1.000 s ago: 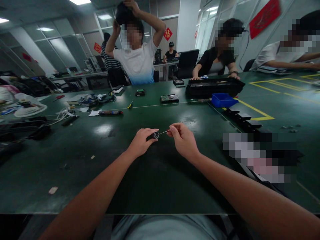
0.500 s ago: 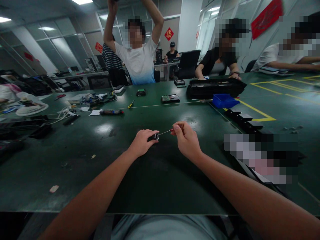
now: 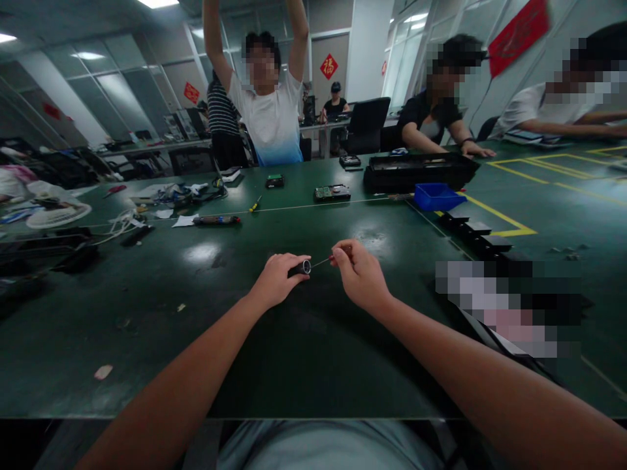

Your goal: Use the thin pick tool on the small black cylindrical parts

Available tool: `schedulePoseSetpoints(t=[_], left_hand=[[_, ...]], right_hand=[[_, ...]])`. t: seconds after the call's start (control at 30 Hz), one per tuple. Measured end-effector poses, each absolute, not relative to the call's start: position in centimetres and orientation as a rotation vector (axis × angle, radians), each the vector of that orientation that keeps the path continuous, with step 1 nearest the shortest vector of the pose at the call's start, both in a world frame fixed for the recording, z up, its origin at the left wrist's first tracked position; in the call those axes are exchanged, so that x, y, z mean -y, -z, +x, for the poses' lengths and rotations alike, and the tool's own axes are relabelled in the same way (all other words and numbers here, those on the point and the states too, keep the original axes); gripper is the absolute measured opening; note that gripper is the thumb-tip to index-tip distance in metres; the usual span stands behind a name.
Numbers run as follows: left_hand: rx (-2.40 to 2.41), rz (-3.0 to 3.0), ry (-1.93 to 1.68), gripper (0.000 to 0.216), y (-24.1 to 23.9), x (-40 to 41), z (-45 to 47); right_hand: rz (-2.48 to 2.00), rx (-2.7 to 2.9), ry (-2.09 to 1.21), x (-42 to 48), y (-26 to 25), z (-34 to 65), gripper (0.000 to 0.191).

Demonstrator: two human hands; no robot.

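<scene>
Near the middle of the green table point(image 3: 274, 365), my left hand point(image 3: 275, 277) is closed round a small black cylinder point(image 3: 300, 268). Its round, silver-rimmed end faces right. My right hand point(image 3: 362, 274) pinches a thin screwdriver point(image 3: 322, 263) with a reddish handle, most of it covered by my fingers. The metal shaft points left at the cylinder's round end. Whether the tip touches inside the cylinder, I cannot tell.
Farther back lie a circuit-board device point(image 3: 332, 192), a yellow screwdriver point(image 3: 255, 204) and a brown tool point(image 3: 216, 220). To the right are a blue bin point(image 3: 437, 197) and a long black housing point(image 3: 421, 173). Tangled cables point(image 3: 183, 194) lie at left. Several people are across the table.
My right hand has moved slightly left, bringing the screwdriver closer to the cylinder. My left hand is nearly still. Across the table, one person's raised arms have straightened upward.
</scene>
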State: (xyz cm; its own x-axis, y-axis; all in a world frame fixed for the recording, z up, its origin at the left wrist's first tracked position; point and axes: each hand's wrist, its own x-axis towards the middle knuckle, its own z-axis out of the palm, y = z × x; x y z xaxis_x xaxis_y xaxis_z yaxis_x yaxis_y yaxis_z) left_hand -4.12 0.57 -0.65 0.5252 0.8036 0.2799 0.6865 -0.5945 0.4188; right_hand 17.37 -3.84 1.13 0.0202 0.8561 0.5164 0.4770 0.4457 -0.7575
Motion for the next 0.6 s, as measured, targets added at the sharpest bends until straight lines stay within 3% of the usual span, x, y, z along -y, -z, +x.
schedulePoseSetpoints(t=[0.6], left_hand=[[-1.225, 2.475, -0.71, 0.041, 0.75, -0.4, -4.14]], right_hand=[[-1.175, 1.61, -0.508, 3.78, -1.02, 17.3, 0.016]])
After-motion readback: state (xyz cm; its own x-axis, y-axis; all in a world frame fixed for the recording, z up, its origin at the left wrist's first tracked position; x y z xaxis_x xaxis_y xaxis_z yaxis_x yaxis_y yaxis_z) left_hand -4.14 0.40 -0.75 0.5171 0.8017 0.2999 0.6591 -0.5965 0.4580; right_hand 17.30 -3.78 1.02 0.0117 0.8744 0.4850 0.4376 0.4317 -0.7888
